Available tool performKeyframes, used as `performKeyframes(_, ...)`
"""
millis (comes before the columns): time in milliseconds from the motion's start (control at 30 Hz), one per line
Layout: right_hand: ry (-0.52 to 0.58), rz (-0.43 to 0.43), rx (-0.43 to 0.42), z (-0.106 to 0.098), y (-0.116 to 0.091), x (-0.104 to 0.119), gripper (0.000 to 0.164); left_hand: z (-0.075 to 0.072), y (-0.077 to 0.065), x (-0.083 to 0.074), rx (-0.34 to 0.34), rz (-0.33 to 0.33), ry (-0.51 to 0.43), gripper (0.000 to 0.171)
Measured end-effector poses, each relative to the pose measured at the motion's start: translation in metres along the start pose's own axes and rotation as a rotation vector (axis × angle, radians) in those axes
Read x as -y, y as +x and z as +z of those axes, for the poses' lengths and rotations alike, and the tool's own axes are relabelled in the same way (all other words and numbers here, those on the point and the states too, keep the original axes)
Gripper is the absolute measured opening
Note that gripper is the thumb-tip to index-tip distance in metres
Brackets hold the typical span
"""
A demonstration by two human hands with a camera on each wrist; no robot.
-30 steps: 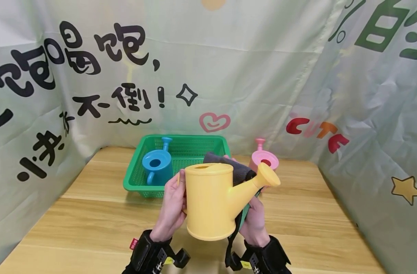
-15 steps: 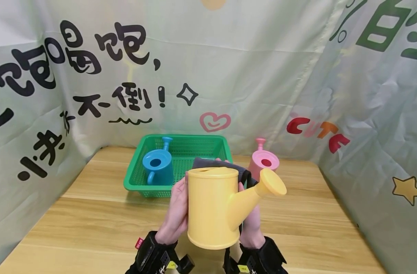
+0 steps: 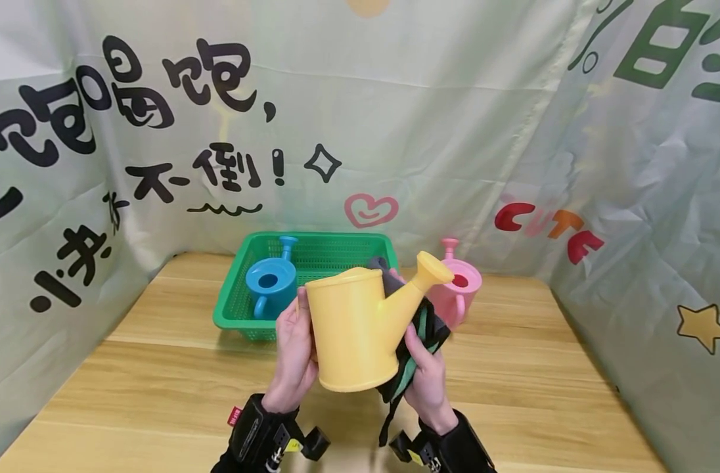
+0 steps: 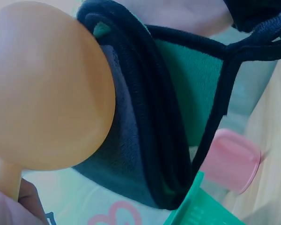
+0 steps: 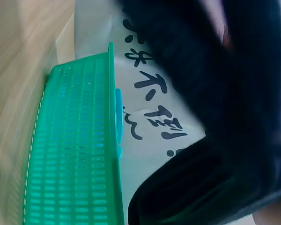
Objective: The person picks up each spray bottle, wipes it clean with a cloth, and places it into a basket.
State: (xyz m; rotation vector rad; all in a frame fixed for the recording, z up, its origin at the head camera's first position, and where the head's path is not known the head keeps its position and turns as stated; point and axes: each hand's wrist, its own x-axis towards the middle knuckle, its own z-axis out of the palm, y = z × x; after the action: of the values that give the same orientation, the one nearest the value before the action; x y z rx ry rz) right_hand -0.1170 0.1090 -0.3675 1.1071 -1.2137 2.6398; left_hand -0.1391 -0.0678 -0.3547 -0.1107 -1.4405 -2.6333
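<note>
My left hand (image 3: 292, 358) holds a yellow watering can (image 3: 351, 332) by its handle side, up off the table. The can tilts, its spout rising to the right, and its round base (image 4: 51, 89) fills the left side of the left wrist view. On the can's right side, my right hand (image 3: 429, 387) grips a folded cleaning cloth (image 3: 410, 368), grey and green with black edging and a hanging black strap. Part of this cloth (image 4: 131, 122) lies right at the can in the left wrist view. The can hides some of the cloth and the right fingers.
A green plastic basket (image 3: 256, 326) stands at the back of the wooden table (image 3: 177, 394), with a blue watering can (image 3: 277, 289) inside. To its right stands a pink watering can (image 3: 463, 299). A printed fabric curtain (image 3: 454, 131) encloses the table's back and sides.
The yellow can has risen, shifted left and tipped spout upward. My right hand has moved the cloth from behind the can's top down along its right side, below the spout.
</note>
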Motion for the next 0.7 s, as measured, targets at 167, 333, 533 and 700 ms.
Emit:
performKeyframes(167, -0.069, 0.006, -0.010, 0.0033, 0.0022, 0.0031, 0.040, -0.0009, -0.0005, -0.0013, 0.000, 0.017, -0.014, 0.042)
performKeyframes(333, -0.020, -0.013, 0.026, 0.0027, 0.0045, 0.0057, 0.043, -0.0015, -0.0028, -0.0024, 0.056, -0.024, -0.018, 0.045)
performKeyframes(533, 0.101, -0.009, 0.044, 0.0008, 0.0081, 0.0079, 0.046, 0.0013, -0.0040, 0.0001, 0.093, -0.122, -0.059, 0.046)
performKeyframes(700, 0.292, 0.046, 0.091, -0.0015, 0.0087, 0.0097, 0.047, 0.0034, -0.0072, 0.0027, 0.136, -0.162, -0.093, 0.042)
